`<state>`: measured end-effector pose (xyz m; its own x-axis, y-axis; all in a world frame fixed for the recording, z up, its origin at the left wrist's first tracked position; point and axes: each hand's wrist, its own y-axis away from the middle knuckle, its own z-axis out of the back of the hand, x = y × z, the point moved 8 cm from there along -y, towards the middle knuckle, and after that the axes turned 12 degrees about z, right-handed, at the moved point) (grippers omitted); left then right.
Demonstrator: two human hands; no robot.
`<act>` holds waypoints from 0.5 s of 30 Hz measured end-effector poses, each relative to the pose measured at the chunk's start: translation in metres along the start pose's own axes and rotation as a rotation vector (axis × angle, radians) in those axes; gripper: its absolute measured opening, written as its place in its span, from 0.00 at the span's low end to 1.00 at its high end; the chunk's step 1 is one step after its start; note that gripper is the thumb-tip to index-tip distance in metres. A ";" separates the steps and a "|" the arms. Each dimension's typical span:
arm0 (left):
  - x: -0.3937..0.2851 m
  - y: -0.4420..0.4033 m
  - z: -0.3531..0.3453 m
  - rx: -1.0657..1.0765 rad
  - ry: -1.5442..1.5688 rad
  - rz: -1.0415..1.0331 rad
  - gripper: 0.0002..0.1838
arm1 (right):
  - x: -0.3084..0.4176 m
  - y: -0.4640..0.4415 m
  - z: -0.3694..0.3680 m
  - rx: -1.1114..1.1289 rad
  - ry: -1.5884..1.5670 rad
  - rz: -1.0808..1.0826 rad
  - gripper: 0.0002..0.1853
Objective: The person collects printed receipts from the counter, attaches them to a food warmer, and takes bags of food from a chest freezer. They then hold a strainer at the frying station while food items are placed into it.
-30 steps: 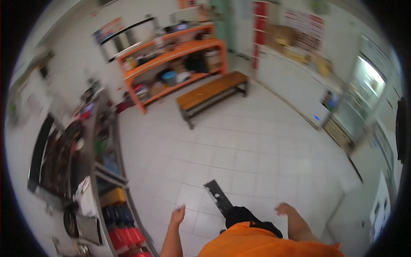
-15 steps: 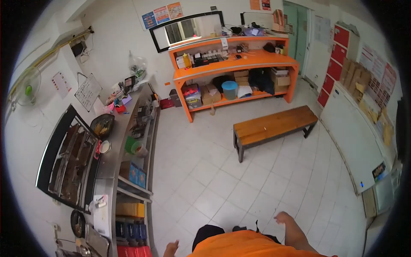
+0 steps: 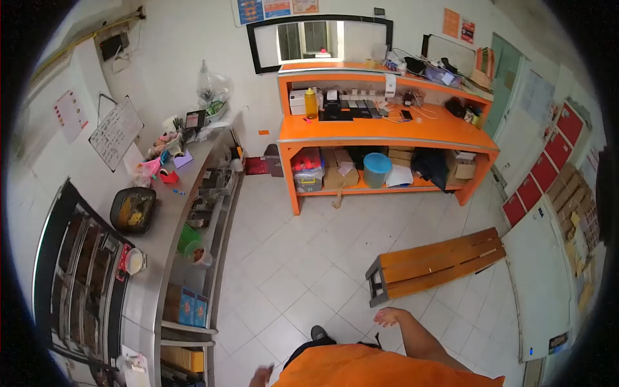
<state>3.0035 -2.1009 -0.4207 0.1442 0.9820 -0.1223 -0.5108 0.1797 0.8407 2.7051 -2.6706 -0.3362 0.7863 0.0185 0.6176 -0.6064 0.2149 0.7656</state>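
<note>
My left hand (image 3: 261,376) hangs low at the bottom edge, left of the orange shirt (image 3: 380,371) I wear. It is blurred and its fingers are not clear. My right hand (image 3: 389,316) swings in front of my body with fingers loosely apart and nothing in them. Nearest to it is a wooden bench (image 3: 442,264) with dark legs, a little beyond and not touched. One of my shoes (image 3: 318,333) shows on the tiled floor (image 3: 293,290).
An orange counter (image 3: 387,132) with a yellow bottle (image 3: 311,104) and a blue-lidded bucket (image 3: 376,169) is ahead. A steel counter (image 3: 177,209) with a black pan (image 3: 133,211) runs along the left. A white freezer (image 3: 541,284) and red lockers (image 3: 558,155) line the right.
The view has moved closer to the orange counter. The bench now appears lower and farther right, nearer my body. My right hand has swung forward and left in view; my left hand is lower.
</note>
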 end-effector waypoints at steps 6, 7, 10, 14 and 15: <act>-0.347 -0.036 0.322 -0.409 0.406 -0.405 0.29 | 0.083 -0.109 0.152 -0.193 -0.137 0.264 0.11; -0.406 -0.016 0.368 -0.385 0.418 -0.449 0.28 | 0.103 -0.117 0.181 -0.219 -0.217 0.333 0.10; -0.529 -0.051 0.453 -0.316 0.588 -0.655 0.20 | 0.200 -0.145 0.280 -0.274 -0.299 0.423 0.09; -0.678 -0.052 0.547 -0.267 0.586 -0.810 0.11 | 0.346 -0.222 0.446 -0.524 -0.319 0.588 0.05; -0.721 -0.063 0.573 -0.271 0.541 -0.829 0.10 | 0.386 -0.250 0.498 -0.619 -0.313 0.631 0.04</act>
<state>3.4172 -2.8539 -0.0828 0.1717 0.4263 -0.8882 -0.6082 0.7551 0.2448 3.1011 -3.2039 -0.1997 0.2110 0.0641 0.9754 -0.6684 0.7376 0.0961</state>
